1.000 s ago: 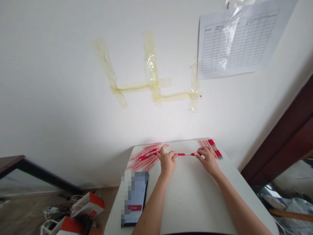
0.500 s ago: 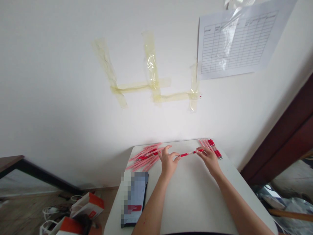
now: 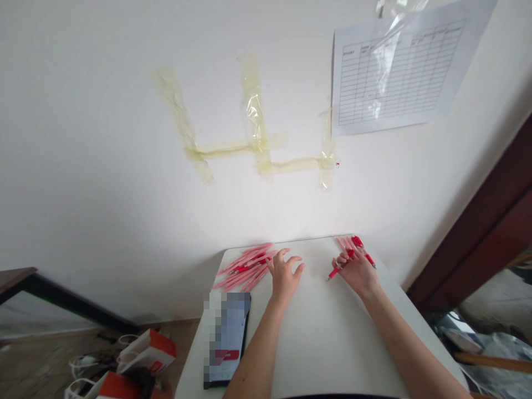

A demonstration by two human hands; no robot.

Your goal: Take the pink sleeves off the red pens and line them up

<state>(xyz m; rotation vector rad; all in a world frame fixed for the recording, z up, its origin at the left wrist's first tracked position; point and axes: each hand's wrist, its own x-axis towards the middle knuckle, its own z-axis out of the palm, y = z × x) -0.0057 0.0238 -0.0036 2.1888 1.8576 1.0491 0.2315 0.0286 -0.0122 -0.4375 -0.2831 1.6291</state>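
A red pen (image 3: 333,273) is in my right hand (image 3: 359,272), its metal tip pointing down and to the left over the table. The fingers are curled round its upper part and hide some of it. My left hand (image 3: 285,278) holds nothing; its fingers are bent and spread apart. Just left of it lies a loose pile of pink and red pens (image 3: 245,269), where several pink sticks cross a few red ones. Beyond my right hand, a row of pens (image 3: 369,261), some pink and some red, lies at the table's far right corner, partly covered by the hand.
The white table (image 3: 320,343) stands against a wall with yellowed tape (image 3: 255,111) and a printed sheet (image 3: 399,77). A phone (image 3: 233,332), partly blurred out, lies at the table's left edge. Orange and white boxes (image 3: 152,352) are on the floor at the left.
My left hand has let go of the pen's left end and its fingers have spread. My right hand has turned the pen so that its tip now points down-left.
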